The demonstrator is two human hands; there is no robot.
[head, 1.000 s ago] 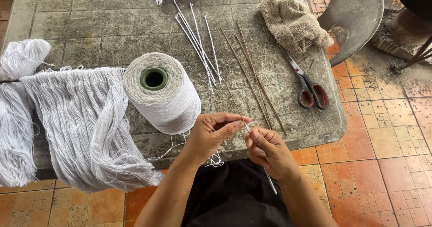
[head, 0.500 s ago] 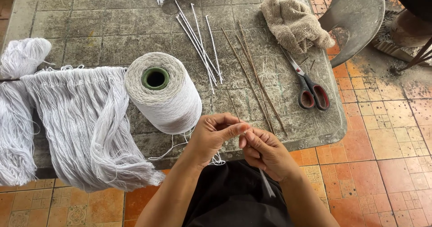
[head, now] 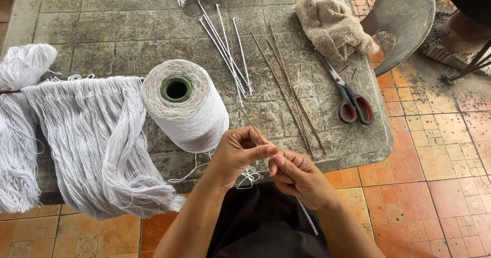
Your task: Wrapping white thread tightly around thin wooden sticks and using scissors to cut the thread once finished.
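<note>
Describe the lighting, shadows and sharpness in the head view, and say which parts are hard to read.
Head view: soft, even daylight with no glare; the thread cone casts only a faint shadow on the stone table. Scissors and cloth are sharp. The left hand and right hand meet on a thin stick, whose wrapped thread is too fine to resolve.

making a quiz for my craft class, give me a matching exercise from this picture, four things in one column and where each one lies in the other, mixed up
Things:
1. cone of white thread
2. scissors
3. beige cloth
4. thin stick

Places:
A. far right part of the table, bunched up
B. held between the left hand and right hand
C. on its side mid-table, green core showing
D. flat near the table's right edge, red handles towards the person

Pairs: 1-C, 2-D, 3-A, 4-B
</note>
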